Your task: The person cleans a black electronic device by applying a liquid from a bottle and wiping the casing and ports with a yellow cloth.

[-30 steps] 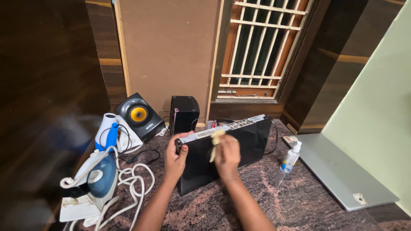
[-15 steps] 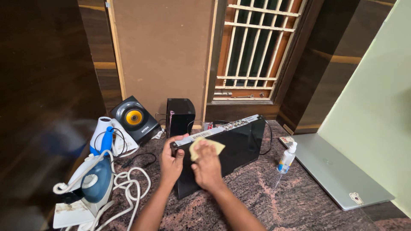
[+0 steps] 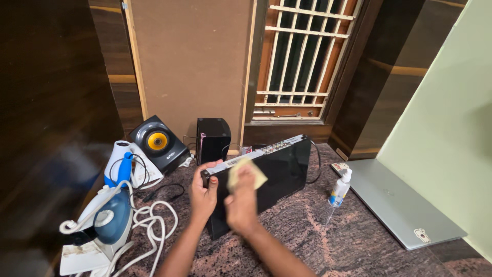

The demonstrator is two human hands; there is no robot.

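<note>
left hand [image 3: 203, 194] grips the tilted black player box [image 3: 266, 177] while right hand [image 3: 242, 202] presses a yellow cloth [image 3: 247, 173] on its glossy face, wiping seemingly midway, the far end likely left.

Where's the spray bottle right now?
In the head view the small spray bottle stands upright on the granite counter, right of the black player box the hands are on, just left of the closed grey laptop.
</note>
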